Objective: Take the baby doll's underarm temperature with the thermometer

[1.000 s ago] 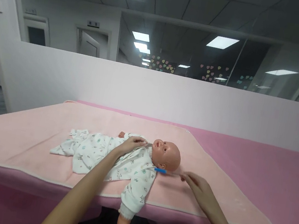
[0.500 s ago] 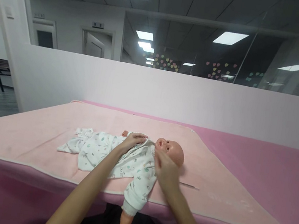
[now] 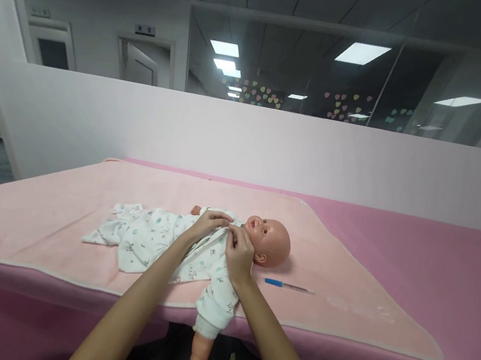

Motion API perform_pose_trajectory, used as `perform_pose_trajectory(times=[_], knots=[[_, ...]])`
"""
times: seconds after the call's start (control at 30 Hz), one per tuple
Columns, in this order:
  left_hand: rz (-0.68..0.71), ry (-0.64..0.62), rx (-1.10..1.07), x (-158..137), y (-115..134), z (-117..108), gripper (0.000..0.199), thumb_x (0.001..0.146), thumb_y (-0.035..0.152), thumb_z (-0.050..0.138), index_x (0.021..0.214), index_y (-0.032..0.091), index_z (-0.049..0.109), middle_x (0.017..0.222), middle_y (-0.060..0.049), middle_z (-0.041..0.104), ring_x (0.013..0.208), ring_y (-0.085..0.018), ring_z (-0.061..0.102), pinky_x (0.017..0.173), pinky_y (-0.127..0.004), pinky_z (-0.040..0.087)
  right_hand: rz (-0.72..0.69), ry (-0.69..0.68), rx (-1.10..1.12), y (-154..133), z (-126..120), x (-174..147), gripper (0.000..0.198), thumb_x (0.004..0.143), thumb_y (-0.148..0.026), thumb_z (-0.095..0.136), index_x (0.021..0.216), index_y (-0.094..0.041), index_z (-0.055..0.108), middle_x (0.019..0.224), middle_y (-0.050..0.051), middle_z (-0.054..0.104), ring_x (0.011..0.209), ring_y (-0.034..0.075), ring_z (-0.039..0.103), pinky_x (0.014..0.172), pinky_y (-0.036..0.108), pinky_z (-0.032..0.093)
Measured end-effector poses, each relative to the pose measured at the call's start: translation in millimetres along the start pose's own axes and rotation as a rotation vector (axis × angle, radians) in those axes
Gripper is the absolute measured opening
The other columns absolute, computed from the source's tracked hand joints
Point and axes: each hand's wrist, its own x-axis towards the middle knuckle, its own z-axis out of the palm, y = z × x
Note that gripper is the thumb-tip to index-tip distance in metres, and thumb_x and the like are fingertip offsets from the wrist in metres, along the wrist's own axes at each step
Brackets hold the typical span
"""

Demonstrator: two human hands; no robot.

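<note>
A baby doll (image 3: 275, 242) lies on its back, head to the right, in a white patterned garment (image 3: 151, 235). At the garment's front, near the neck, my left hand (image 3: 210, 224) rests over the chest with its fingertips at the fabric edge. Its thumb is hidden. My right hand (image 3: 238, 255) comes from the near side, thumb and fingers pinched on the garment's edge close to the left fingertips. The exact fastening between the fingers is too small to make out. One doll arm (image 3: 199, 356) hangs over the table's front edge.
Beneath the doll is a peach blanket (image 3: 47, 220) on a pink table cover (image 3: 471, 295). A thin clear stick with a blue end (image 3: 273, 282) lies right of the doll, near my right forearm. A white low wall (image 3: 247, 144) with glass above stands behind.
My right hand has moved left from beside the doll's face to the garment's neck edge, uncovering the cheek and the stick's blue end. My left hand stays on the chest. The view has shifted slightly.
</note>
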Motion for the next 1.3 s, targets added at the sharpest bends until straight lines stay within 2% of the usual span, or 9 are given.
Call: perform_pose_trajectory(times=[0.17, 0.23, 0.37, 0.47, 0.6, 0.73, 0.87, 1.1, 1.3], knots=[[0.06, -0.038, 0.082, 1.1, -0.9, 3.6, 0.026, 0.068, 0.03, 0.062, 0.085, 0.012, 0.069, 0.086, -0.007, 0.068, 0.084, -0.018, 0.059, 0.076, -0.026, 0.045, -0.012, 0.013, -0.011, -1.1, 1.8, 0.2, 0.02, 0.082, -0.013, 0.04, 0.087, -0.017, 0.058, 0.077, 0.003, 0.062, 0.066, 0.012, 0.056, 0.062, 0.023, 0.045], [0.075, -0.08, 0.158, 2.4, -2.2, 4.6, 0.025, 0.069, 0.028, 0.059, 0.085, 0.012, 0.069, 0.084, -0.007, 0.068, 0.085, -0.019, 0.059, 0.076, -0.027, 0.045, -0.038, 0.011, -0.001, -2.0, 1.5, -0.8, 0.019, 0.08, -0.011, 0.041, 0.084, -0.018, 0.058, 0.074, 0.002, 0.062, 0.065, 0.012, 0.055, 0.061, 0.023, 0.045], [0.074, -0.163, 0.309, 5.0, -2.5, 4.3, 0.026, 0.067, 0.02, 0.056, 0.087, 0.012, 0.07, 0.075, -0.004, 0.069, 0.076, -0.017, 0.059, 0.069, -0.025, 0.046, -0.08, 0.005, 0.028, -4.5, 0.1, -2.3, 0.021, 0.078, -0.008, 0.041, 0.082, -0.018, 0.059, 0.074, 0.001, 0.061, 0.065, 0.011, 0.055, 0.06, 0.021, 0.044], [0.086, -0.178, 0.351, 6.3, -1.5, 3.3, 0.025, 0.063, 0.017, 0.057, 0.083, 0.012, 0.071, 0.073, -0.003, 0.068, 0.067, -0.014, 0.057, 0.063, -0.023, 0.044, -0.078, -0.001, 0.015, -4.8, -0.2, -2.4, 0.02, 0.077, -0.009, 0.042, 0.081, -0.018, 0.059, 0.074, 0.001, 0.061, 0.064, 0.011, 0.055, 0.059, 0.021, 0.043], [0.1, -0.167, 0.279, 5.0, 0.6, 2.6, 0.022, 0.063, 0.02, 0.06, 0.08, 0.011, 0.071, 0.075, -0.004, 0.067, 0.065, -0.012, 0.055, 0.061, -0.022, 0.043, -0.042, 0.009, -0.005, -3.0, 1.0, -1.9, 0.02, 0.079, -0.011, 0.042, 0.082, -0.018, 0.06, 0.073, 0.002, 0.062, 0.062, 0.011, 0.054, 0.057, 0.021, 0.043], [0.044, -0.143, 0.115, 1.2, 4.8, 3.0, 0.028, 0.067, 0.031, 0.063, 0.084, 0.01, 0.069, 0.074, -0.005, 0.067, 0.073, -0.015, 0.058, 0.067, -0.024, 0.045, 0.012, 0.045, -0.027, -0.9, 2.5, -1.4, 0.02, 0.082, -0.013, 0.041, 0.088, -0.017, 0.06, 0.079, 0.004, 0.063, 0.065, 0.012, 0.055, 0.062, 0.023, 0.045], [-0.021, -0.101, 0.016, -1.5, 8.4, 3.1, 0.031, 0.064, 0.036, 0.067, 0.081, 0.011, 0.069, 0.077, -0.007, 0.068, 0.075, -0.016, 0.059, 0.071, -0.026, 0.045, 0.04, 0.04, -0.012, 0.4, 3.2, -1.3, 0.021, 0.085, -0.017, 0.04, 0.089, -0.016, 0.06, 0.082, 0.005, 0.063, 0.072, 0.013, 0.057, 0.067, 0.025, 0.046], [-0.023, -0.098, 0.039, -2.7, 6.6, 0.7, 0.031, 0.064, 0.037, 0.067, 0.081, 0.011, 0.07, 0.079, -0.007, 0.069, 0.076, -0.018, 0.06, 0.071, -0.027, 0.046, 0.066, 0.036, -0.01, 0.1, 3.3, -0.3, 0.023, 0.088, -0.022, 0.038, 0.091, -0.017, 0.06, 0.086, 0.006, 0.062, 0.082, 0.015, 0.057, 0.075, 0.028, 0.046], [-0.05, -0.087, -0.018, -4.0, 5.7, 0.6, 0.033, 0.063, 0.036, 0.069, 0.084, 0.011, 0.07, 0.078, -0.007, 0.069, 0.076, -0.018, 0.061, 0.073, -0.028, 0.046, 0.075, 0.012, -0.032, 1.0, 3.7, -0.7, 0.024, 0.088, -0.022, 0.038, 0.094, -0.017, 0.06, 0.087, 0.007, 0.063, 0.083, 0.016, 0.058, 0.075, 0.028, 0.046]])
